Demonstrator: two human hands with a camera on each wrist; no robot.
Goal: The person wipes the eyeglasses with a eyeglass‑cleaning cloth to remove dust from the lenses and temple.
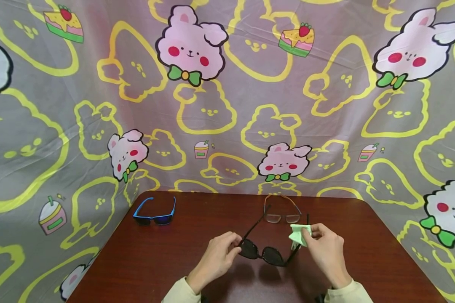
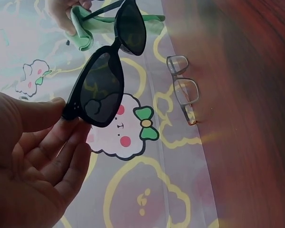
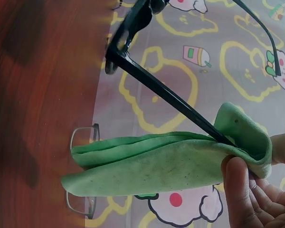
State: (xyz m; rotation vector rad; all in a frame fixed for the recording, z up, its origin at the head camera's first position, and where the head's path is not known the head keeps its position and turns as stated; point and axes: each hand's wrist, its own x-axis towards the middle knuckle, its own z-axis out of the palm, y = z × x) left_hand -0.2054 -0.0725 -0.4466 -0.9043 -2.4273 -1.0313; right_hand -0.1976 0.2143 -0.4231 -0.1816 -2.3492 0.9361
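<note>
Black sunglasses [image 1: 272,256] are held above the table with both temples unfolded. My left hand [image 1: 220,255] pinches them at the hinge corner of the frame between thumb and fingers, as the left wrist view shows close up. My right hand [image 1: 327,249] pinches a light green cloth [image 3: 147,166], which is folded around the far part of one temple [image 3: 171,97]. In the right wrist view the cloth hangs in a long fold past the thumb, and the temple's tip is hidden inside it.
Clear-lensed eyeglasses [image 1: 282,218] with orange-brown temples lie at the back of the brown table [image 1: 197,235]. Blue-framed sunglasses [image 1: 153,219] lie at the back left. A patterned curtain [image 1: 212,126] encloses the table's back and sides.
</note>
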